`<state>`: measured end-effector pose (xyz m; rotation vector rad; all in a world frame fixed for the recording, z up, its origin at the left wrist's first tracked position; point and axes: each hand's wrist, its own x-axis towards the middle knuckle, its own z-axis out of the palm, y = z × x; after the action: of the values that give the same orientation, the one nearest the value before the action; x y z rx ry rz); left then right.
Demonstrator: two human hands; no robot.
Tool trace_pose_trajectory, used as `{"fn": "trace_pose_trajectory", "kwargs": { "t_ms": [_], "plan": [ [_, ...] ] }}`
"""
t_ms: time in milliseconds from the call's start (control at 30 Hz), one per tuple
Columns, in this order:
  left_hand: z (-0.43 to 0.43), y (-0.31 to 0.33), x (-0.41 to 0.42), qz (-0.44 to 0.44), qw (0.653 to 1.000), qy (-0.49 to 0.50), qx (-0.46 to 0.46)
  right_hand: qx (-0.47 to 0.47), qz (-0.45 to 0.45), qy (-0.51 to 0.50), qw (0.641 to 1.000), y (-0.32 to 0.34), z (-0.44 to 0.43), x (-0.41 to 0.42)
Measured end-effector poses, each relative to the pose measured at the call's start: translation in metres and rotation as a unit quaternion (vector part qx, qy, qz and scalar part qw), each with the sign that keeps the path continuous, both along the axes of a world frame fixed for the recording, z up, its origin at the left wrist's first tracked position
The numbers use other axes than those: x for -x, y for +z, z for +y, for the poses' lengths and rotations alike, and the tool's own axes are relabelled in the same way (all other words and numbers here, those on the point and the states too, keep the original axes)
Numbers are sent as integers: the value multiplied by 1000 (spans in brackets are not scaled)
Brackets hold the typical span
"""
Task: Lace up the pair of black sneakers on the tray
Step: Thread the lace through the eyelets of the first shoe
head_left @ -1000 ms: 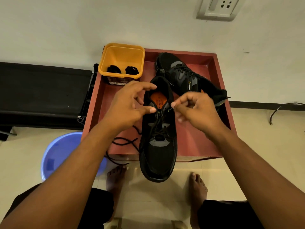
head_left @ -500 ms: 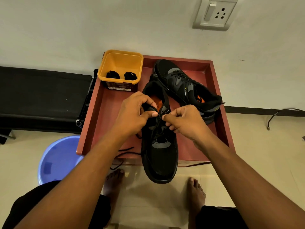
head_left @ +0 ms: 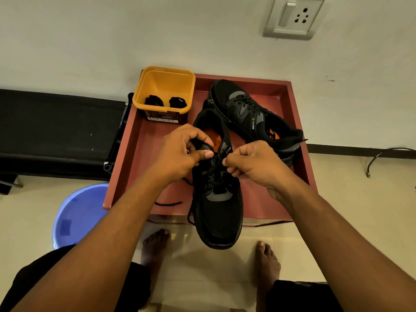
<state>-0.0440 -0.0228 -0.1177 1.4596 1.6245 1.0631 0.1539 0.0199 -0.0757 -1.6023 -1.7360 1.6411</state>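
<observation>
Centre frame: the black mesh sneaker (head_left: pixel 217 212) lies on the shallow red tray (head_left: pixel 299 154), toe overhanging its lower edge. Left hand (head_left: pixel 180 154) and right hand (head_left: pixel 254 163) each pinch the thin black lace (head_left: pixel 168 203) at the top eyelets. Threading looks nearly finished. Next: draw both ends snug.

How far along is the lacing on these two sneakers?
Done: far sneaker looks laced. In hand: near sneaker, crossed most of the way up; left hand grips its collar, right hand pinches the lace near the top. Left: last eyelets, and the loose tail lying on the tray.
</observation>
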Motion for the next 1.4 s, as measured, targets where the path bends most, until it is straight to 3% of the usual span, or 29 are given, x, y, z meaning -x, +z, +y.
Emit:
{"fn": "trace_pose_trajectory", "kwargs": {
  "t_ms": [400,567,733,900,1067,1167,1400],
  "plan": [
    [0,1,1,-16,1000,-8,1,-33,35,-83,995,3,5,-21],
    [1,1,1,-15,1000,-11,-1,-35,54,-42,997,-5,-2,-11],
    [1,1,1,-21,1000,-11,5,-92,45,-74,992,-4,11,-26],
    [2,0,3,-18,1000,-19,3,-93,50,-18,994,-10,0,-11],
    [1,1,4,-24,1000,-18,7,-151,30,-95,984,-7,16,-27],
    [2,-1,5,-17,1000,-20,3,-115,55,-21,992,-11,5,-15],
    [1,-3,5,-24,1000,-14,15,-209,9,-49,977,-14,20,-28]
  ]
}}
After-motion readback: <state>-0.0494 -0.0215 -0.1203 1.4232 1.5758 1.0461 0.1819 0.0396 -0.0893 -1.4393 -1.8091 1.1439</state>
